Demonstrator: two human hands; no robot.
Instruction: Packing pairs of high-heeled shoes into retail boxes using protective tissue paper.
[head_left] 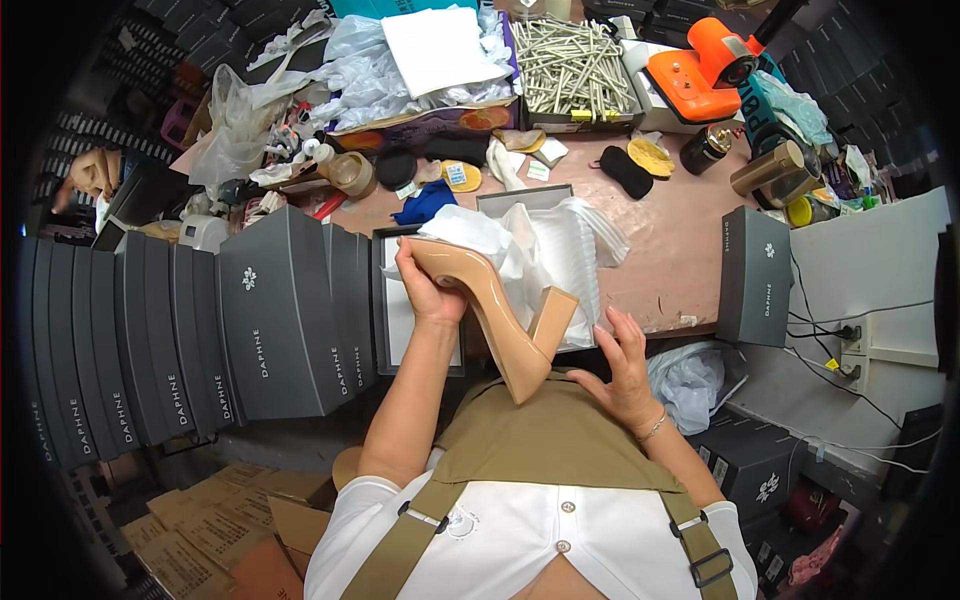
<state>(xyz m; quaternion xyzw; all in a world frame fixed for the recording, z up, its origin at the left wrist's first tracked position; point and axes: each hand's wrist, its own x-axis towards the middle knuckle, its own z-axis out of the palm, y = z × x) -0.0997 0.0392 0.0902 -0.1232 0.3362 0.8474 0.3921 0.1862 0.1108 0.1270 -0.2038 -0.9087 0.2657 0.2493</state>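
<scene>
Beige shoe (497,318), glossy, tall block heel (553,320), in left hand (430,292).

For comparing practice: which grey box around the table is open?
The grey box beneath the left hand: its white inside shows; the row at left and box at right look closed.

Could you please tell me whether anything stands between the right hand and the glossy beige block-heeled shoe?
Nothing visible does: the open right hand is just beside the glossy beige block-heeled shoe, which the left hand holds.
</scene>
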